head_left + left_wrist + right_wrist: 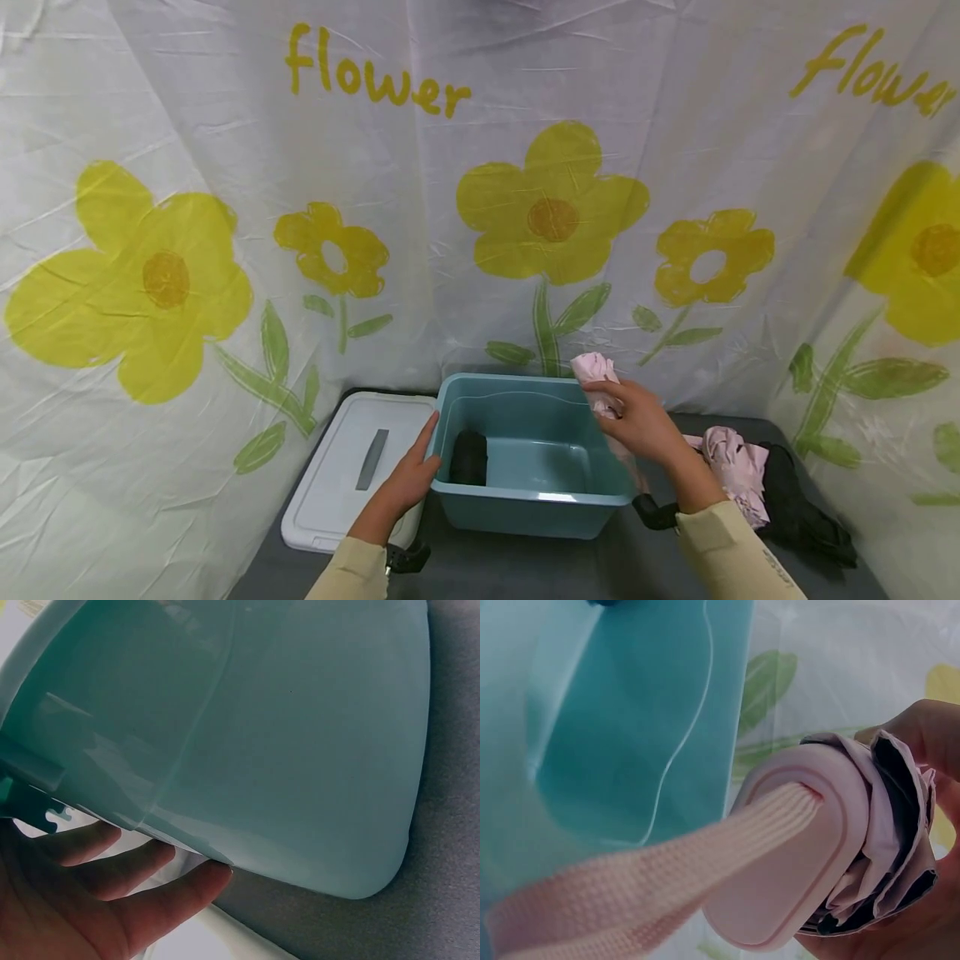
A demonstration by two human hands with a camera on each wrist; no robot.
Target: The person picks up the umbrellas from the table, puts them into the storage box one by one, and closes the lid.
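Note:
My right hand (639, 423) grips a folded pink umbrella (595, 368) at the right rim of a teal storage box (525, 517). In the right wrist view, the umbrella's flat handle end (780, 862) faces the camera, and its woven wrist strap (630, 885) trails across the box's side. My left hand (408, 482) rests against the box's left side. The left wrist view has its straightened fingers (172, 900) touching the outer wall (300, 757). Inside the box, at the left, stands a dark rolled bundle (469, 458).
Left of the box lies a white lid (322, 492) with a grey handle. Another crumpled pink bundle (735, 471) and a black folded fabric item (806, 512) lie on the dark table (517, 575) at the right. A flower-printed curtain (420, 167) hangs close behind.

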